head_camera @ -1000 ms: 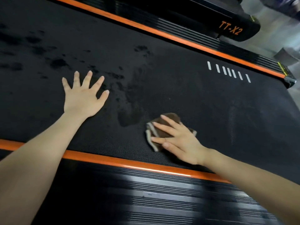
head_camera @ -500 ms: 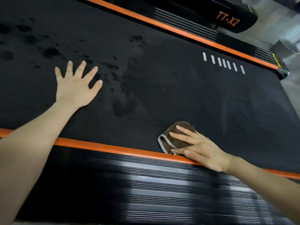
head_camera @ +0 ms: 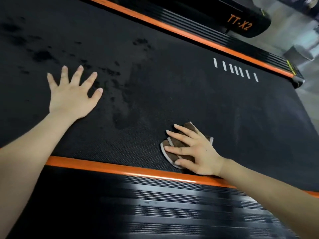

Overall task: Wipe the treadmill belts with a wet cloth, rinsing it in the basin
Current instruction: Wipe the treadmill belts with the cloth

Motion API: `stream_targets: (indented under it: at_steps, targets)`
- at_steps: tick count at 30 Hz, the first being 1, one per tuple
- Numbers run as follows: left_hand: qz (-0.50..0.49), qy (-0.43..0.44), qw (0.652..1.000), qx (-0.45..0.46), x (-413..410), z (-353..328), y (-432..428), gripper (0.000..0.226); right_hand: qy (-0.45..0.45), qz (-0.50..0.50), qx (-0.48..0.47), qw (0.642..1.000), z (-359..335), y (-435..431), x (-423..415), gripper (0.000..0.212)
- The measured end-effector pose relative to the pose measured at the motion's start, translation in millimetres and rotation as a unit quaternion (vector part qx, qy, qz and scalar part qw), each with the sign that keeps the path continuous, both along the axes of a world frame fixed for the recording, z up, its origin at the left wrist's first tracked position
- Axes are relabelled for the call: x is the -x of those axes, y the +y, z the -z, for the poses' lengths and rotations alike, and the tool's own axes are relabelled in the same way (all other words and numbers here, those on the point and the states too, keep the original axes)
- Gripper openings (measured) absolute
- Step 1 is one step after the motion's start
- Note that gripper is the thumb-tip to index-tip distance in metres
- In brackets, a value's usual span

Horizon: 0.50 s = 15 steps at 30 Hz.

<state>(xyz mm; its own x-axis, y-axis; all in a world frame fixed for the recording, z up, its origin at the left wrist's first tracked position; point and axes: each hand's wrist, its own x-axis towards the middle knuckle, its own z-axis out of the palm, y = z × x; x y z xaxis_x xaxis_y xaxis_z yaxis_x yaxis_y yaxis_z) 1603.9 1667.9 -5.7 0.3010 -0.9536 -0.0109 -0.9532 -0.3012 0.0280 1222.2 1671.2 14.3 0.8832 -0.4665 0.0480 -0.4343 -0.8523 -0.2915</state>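
Black treadmill belt [head_camera: 172,94] fills nearly everything in front of me, with an orange strip [head_camera: 120,169] along its near edge and a ribbed black side rail [head_camera: 138,204] below that. Dark wet blotches [head_camera: 41,55] speckle the belt on the left. My left hand [head_camera: 72,99] lies flat on the belt, fingers spread, holding nothing. Further right, my right hand [head_camera: 198,152] presses flat with spread fingers on a folded brown cloth [head_camera: 177,145] with pale edging, close to the near orange strip. Beyond it a row of short white marks [head_camera: 236,69] sits near the far rail, where "TT-X2" [head_camera: 240,23] is printed in orange.
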Motion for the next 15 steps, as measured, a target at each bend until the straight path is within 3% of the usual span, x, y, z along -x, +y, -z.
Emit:
stream_targets:
  at_steps: [9, 12, 15]
  targets:
    - [-0.013, -0.007, 1.000, -0.021, -1.3, -3.7, -2.7, 0.071, -0.114, 0.003, 0.086, 0.990, 18.9, -33.5, -122.9, 0.027]
    - [-0.018, 0.000, 0.999, -0.030, -1.1, -5.2, -4.5, 0.073, -0.096, 0.052, 0.122, 0.987, 16.1, -67.3, -176.5, 0.033]
    - [-0.015, 0.004, 1.000, -0.022, -2.4, -4.2, -4.5, 0.072, 0.001, 0.124, 0.104, 0.987, 4.8, -118.2, -222.1, 0.032]
